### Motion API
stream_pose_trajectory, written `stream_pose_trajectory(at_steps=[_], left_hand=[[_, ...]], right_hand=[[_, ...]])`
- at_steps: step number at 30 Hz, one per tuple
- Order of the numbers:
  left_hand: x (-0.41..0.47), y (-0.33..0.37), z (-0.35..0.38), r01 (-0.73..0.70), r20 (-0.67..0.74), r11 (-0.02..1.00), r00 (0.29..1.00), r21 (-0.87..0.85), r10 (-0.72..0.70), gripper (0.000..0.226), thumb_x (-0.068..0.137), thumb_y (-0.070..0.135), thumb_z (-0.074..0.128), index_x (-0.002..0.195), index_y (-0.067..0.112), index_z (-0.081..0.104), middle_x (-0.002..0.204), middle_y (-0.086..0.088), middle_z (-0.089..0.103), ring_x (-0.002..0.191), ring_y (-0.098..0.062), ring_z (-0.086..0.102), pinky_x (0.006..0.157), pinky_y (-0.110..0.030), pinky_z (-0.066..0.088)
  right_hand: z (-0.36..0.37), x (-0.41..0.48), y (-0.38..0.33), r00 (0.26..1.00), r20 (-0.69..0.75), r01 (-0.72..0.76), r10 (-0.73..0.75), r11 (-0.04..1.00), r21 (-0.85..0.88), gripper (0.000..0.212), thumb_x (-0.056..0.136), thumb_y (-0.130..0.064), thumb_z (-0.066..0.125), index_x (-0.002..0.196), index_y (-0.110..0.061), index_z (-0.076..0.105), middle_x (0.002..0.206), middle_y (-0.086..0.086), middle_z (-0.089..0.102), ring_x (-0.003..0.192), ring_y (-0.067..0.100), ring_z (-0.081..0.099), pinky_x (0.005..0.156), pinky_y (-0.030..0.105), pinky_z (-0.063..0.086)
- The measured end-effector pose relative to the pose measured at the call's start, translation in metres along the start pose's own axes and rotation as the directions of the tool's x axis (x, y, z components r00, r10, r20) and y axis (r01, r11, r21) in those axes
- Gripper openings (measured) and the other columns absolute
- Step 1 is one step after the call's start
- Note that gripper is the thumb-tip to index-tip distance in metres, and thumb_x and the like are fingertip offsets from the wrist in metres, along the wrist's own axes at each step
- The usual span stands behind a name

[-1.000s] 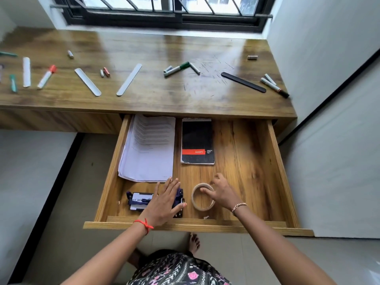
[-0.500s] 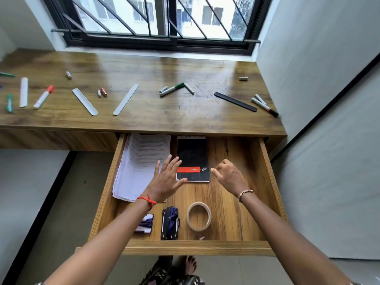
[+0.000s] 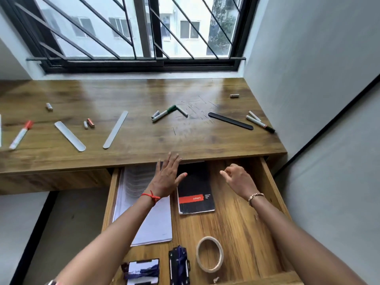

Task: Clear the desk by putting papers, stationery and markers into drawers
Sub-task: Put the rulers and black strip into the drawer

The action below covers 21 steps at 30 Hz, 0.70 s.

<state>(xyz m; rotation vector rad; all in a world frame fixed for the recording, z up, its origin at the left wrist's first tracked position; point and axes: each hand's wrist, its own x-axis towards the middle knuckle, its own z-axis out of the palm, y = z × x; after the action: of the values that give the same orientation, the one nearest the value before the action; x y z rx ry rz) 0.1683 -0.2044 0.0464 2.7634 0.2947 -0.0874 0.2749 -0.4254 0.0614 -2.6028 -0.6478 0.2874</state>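
Drawer, pulled out under the desk's right half. Contents, front edge to back:
- Two lanyard badges at the front, left of centre.
- Tape roll, flat, just right of the badges.
- Paper stack along the left wall.
- Black notebook beside the papers, its far end under the desk edge.
- Right half of the drawer floor: bare wood.

Hands, above the drawer's back part:
- Left hand: fingers spread and straight, holding nothing, fingertips at the desk's front edge.
- Right hand: fingers loosely curled, holding nothing, above bare drawer floor.

Desk, front edge to back edge:
- Red marker, near the left end.
- Two grey rulers, left of centre.
- Two small caps between the rulers.
- Green marker with two short white pieces touching it, centre.
- Black ruler, right.
- Two markers side by side, near the right edge.
- Single caps at back left and back right.

Step, as judged: papers and notebook stowed; both empty hands reach for the loose stationery. The next move calls for a pinch on the slim markers, likely green for the left hand and black ruler or right pair for the right; flat rulers need an edge lifted first.
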Motion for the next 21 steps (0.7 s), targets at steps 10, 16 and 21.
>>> stream_pose_trajectory(at_steps=[10,16,21], left_hand=[[0.100,0.018,0.001,-0.021,0.011,0.998,1.000,0.057,0.020,0.059,0.093,0.031,0.049,0.145,0.018,0.024,0.158,0.003,0.007,0.146,-0.017,-0.004,0.117,-0.045,0.005],[0.162,0.021,0.010,0.017,0.063,0.997,0.998,0.072,-0.021,0.071,0.092,0.041,0.049,0.148,0.019,0.013,0.158,0.004,-0.003,0.146,-0.015,-0.005,0.118,-0.040,0.005],[0.187,0.009,0.032,0.022,0.180,0.995,0.983,0.097,-0.040,0.102,0.068,0.086,0.014,0.149,0.026,-0.003,0.154,0.010,-0.019,0.143,-0.012,-0.016,0.114,-0.048,-0.009]], right_hand=[[-0.060,0.104,0.039,0.958,-0.262,-0.123,0.116,0.992,-0.009,0.036,0.093,-0.026,0.049,0.065,-0.004,0.058,0.075,0.017,0.065,0.077,0.036,0.063,0.063,0.033,0.043],[-0.090,0.188,0.077,0.901,-0.378,-0.214,0.212,0.976,0.039,0.033,0.092,-0.019,0.046,0.089,0.005,0.067,0.090,0.025,0.067,0.088,0.039,0.063,0.068,0.033,0.045],[-0.097,0.254,0.111,0.883,-0.356,-0.296,0.307,0.951,0.087,0.032,0.090,-0.018,0.046,0.090,0.005,0.068,0.098,0.025,0.065,0.094,0.039,0.060,0.075,0.037,0.048]])
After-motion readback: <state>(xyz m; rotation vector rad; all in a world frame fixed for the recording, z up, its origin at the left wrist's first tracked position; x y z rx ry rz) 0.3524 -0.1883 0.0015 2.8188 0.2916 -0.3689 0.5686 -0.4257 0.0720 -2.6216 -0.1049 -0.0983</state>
